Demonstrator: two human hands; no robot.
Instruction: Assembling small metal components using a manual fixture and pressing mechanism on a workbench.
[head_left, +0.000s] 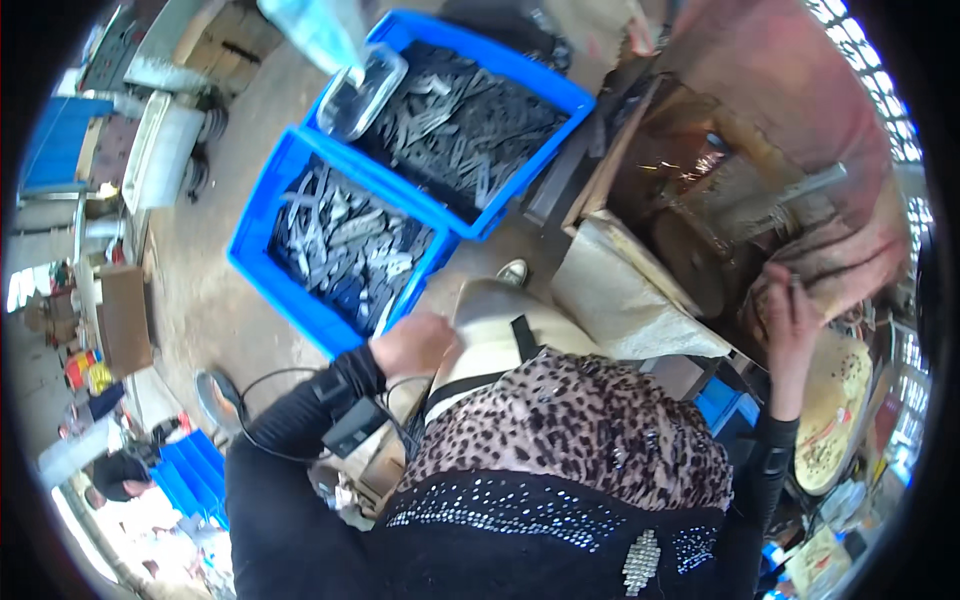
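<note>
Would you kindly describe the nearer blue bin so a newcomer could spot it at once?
Beyond the leopard-print garment, the nearer blue bin adjoins the farther blue bin. It is the lower-left one, near the left hand. Its loose pieces look paler than the dark ones in its neighbour.

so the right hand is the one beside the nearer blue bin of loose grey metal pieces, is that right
Wrong hand: the head view shows the left hand beside the nearer blue bin of loose grey metal pieces. The right hand is at the pinkish cloth.
</note>
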